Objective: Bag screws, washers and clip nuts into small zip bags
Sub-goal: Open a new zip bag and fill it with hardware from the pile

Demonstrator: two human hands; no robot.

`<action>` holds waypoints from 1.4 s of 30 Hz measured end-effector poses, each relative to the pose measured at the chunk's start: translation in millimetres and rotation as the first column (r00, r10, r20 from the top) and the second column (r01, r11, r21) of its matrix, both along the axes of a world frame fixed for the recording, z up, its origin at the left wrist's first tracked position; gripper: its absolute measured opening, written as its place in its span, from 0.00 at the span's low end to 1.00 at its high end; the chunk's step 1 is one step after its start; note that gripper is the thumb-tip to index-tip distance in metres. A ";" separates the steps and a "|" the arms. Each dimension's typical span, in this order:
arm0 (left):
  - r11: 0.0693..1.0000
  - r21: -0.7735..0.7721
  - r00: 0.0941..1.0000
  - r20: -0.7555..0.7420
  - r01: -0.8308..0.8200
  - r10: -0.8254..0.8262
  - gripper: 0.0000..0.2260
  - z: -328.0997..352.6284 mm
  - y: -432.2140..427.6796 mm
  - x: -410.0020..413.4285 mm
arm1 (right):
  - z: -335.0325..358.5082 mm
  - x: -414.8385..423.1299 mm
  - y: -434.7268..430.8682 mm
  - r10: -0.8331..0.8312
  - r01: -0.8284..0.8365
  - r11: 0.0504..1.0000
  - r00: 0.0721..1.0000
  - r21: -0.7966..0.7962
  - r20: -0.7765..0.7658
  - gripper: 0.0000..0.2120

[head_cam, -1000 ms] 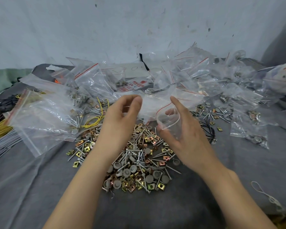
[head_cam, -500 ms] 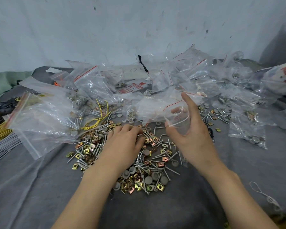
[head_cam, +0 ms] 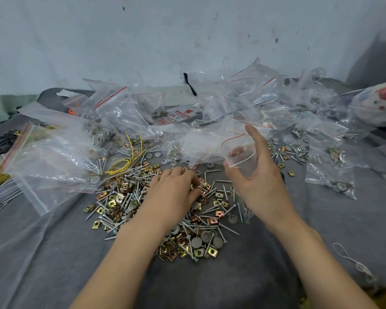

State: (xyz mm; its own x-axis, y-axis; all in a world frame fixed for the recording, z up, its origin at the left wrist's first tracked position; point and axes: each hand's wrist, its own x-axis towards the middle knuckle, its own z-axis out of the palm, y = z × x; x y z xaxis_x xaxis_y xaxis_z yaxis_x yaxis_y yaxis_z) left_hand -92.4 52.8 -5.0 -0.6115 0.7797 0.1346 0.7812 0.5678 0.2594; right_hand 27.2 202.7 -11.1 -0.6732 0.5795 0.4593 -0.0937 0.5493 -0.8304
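Left hand [head_cam: 176,190] dropped from 1 o'clock zip bag [head_cam: 241,159] into pile [head_cam: 125,201], fingers curled, catch unclear; right hand [head_cam: 261,186] pinched bag open: refilling.

The left hand [head_cam: 173,192] lay palm down on the pile of screws, washers and clip nuts [head_cam: 120,201], fingertips curled into it; whether they pinched a piece could not be made out. The right hand [head_cam: 261,186], just beside, held a small zip bag [head_cam: 242,160] with its mouth open. The pile sat on a grey cloth surface [head_cam: 54,253], with filled bags [head_cam: 265,103] heaped behind.
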 end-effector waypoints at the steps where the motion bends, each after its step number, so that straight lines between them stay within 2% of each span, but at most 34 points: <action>1: 1.000 0.014 1.000 0.006 -0.003 0.003 0.08 -0.3 0.2 0.2 | -0.2 0.2 0.1 0.002 -0.002 1.000 1.000 0.001 -0.008 0.36; 4: 0.998 0.061 1.000 0.009 0.003 -0.004 0.04 0.4 -1.0 0.8 | -0.7 0.2 0.4 0.001 -0.001 1.000 1.000 0.005 -0.014 0.36; 8: 0.975 0.222 0.996 0.091 -0.023 0.003 0.04 3.5 -2.8 -0.8 | -1.1 -0.4 0.8 -0.006 0.007 1.000 1.000 0.019 -0.030 0.35; 12: 0.883 0.457 0.960 0.280 -0.110 -0.025 0.05 9.5 -1.8 0.5 | -1.1 0.0 1.1 -0.013 0.013 1.000 1.000 0.018 -0.014 0.35; 16: 0.798 0.588 0.938 0.335 -0.132 -0.092 0.01 15.8 -1.0 2.1 | -1.4 0.7 1.1 -0.013 0.013 1.000 1.000 0.021 0.001 0.35; 36: 0.786 0.613 0.933 0.322 -0.077 -0.159 0.05 17.0 -3.1 3.0 | 0.2 4.2 -4.5 -0.023 0.017 0.997 0.996 0.069 0.081 0.36; 42: 0.735 0.671 0.924 0.339 -0.103 -0.179 0.05 31.5 -3.7 4.7 | 2.8 4.9 -8.2 -0.006 -0.003 0.997 0.993 0.078 0.122 0.38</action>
